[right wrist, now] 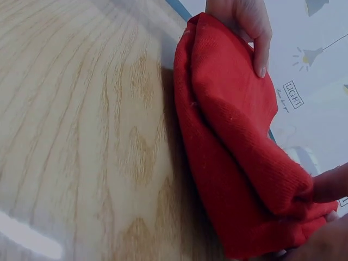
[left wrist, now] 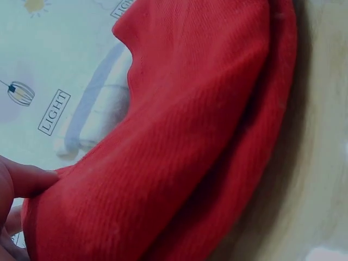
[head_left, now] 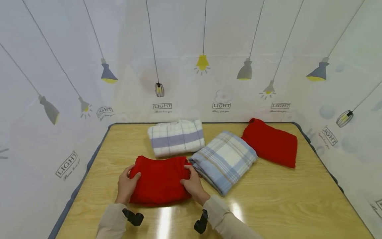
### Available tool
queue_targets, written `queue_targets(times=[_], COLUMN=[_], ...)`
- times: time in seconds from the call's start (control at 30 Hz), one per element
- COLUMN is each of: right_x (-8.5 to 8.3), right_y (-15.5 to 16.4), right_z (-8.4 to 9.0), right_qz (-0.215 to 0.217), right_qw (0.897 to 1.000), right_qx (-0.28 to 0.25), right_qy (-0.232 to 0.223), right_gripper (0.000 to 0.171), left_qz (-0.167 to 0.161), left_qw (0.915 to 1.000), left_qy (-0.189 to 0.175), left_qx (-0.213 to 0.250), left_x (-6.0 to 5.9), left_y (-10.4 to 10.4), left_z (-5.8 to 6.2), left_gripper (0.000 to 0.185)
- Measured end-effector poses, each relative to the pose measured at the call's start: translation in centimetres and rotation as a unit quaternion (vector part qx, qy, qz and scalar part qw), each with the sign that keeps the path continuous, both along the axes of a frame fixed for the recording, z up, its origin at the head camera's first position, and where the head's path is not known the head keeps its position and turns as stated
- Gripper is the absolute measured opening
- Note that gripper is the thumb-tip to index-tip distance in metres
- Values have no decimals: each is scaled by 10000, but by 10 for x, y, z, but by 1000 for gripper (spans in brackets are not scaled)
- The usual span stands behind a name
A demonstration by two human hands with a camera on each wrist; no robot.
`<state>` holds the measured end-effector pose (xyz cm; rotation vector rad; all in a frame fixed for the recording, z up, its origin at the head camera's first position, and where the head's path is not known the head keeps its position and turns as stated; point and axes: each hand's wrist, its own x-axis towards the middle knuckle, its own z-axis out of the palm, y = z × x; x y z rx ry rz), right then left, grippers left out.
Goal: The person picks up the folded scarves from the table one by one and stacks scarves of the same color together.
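Note:
A folded red ribbed cloth (head_left: 159, 181) lies near the front of the table between both hands. My left hand (head_left: 126, 184) grips its left edge, thumb on top and fingers curled at the side. On the right edge my right hand (head_left: 194, 186) pinches the folded layers, thumb on the upper face. In the left wrist view the red cloth (left wrist: 163, 119) bulges up in soft layers. From the right wrist, the red cloth (right wrist: 234, 125) shows its stacked folds, with the left hand (right wrist: 247, 22) at the far end.
Behind the red cloth lies a folded white towel with a purple stripe (head_left: 177, 138). A folded blue-and-white plaid cloth (head_left: 225, 159) sits just right of the right hand. Farther right is another folded red cloth (head_left: 271, 142). Printed walls border the wooden table (head_left: 283, 205).

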<state>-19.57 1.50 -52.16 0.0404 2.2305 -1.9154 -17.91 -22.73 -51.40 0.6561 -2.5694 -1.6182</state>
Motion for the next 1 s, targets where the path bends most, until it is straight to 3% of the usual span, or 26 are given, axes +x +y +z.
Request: queue_targets(times=[0.23,0.43,0.53,0.6,0.77,1.0], right_x=[-1,0,0,-1,-13,-38], right_y=[5,10,12,16,34,73], right_z=[-5,-5,-4,-3,7,27], right_qz=[-117,91,112,129,102,-221], right_qw=[9990,9984,9971,9937,9742,9656], right_qx=[347,495,747,982,1471,1765], right_qy=[-274,-263,45,516,1709,1899], right_gripper=[59,55,51,48,40,38], left_qz=[-28,-173,-264,-359,-510,-366], left_qw=[9999,9987,9974,9961,9906,9896], left_qy=[-164,-472,-574,-497,-164,337], left_qx=[-46,-106,-345,-633,-1259,-1352], left_x=[-4,-3,-3,-3,-5,-8], left_y=[-3,-8,-9,-9,-5,20], left_z=[-10,-16,-16,-14,-5,20], left_gripper=[51,53,53,52,49,42])
